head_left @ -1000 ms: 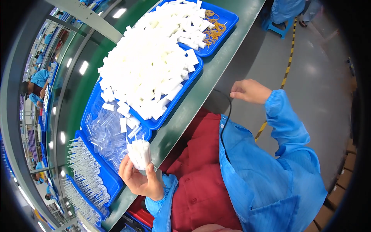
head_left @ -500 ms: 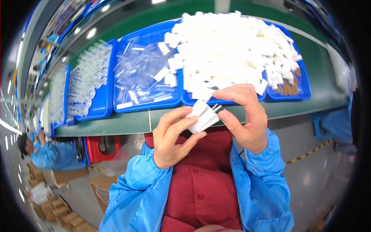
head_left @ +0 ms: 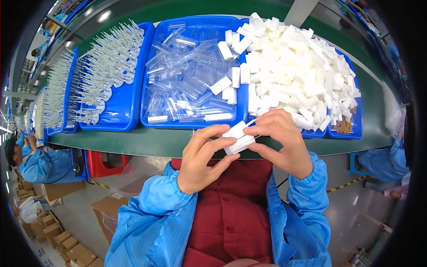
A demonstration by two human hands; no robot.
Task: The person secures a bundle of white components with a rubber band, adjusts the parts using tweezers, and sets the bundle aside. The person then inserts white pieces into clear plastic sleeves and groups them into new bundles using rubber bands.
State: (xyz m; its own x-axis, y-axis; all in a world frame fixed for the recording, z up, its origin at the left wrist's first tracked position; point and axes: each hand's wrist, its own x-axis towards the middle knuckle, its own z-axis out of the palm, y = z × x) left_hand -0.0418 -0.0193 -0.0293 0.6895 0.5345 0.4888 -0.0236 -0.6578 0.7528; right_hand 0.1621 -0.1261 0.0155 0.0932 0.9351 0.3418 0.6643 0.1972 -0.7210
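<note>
Just past the table's near edge, both hands hold a small white block piece (head_left: 241, 143) with a clear plastic part at its lower end. My left hand (head_left: 201, 155) is closed on its left side, thumb below and fingers above. At the other end, my right hand (head_left: 284, 141) pinches the piece between thumb and fingertips. A thin rod or edge shows by the right fingertips; its kind I cannot make out. Beyond the hands, a blue tray (head_left: 245, 95) carries a heap of white blocks (head_left: 289, 66). Clear plastic sleeves (head_left: 187, 75) fill the blue tray to its left, with several white blocks on top.
Farther left, a blue tray (head_left: 116, 118) holds clear stemmed plastic parts (head_left: 109, 62), with more trays beyond. Small orange-brown parts (head_left: 344, 126) lie in the right tray (head_left: 358, 129). A red stool (head_left: 104, 163) and a co-worker in blue (head_left: 49, 164) are at the left.
My right thumb and fingers have closed in on the white piece, having been spread beside it before. The view has shifted, so the trays appear farther right.
</note>
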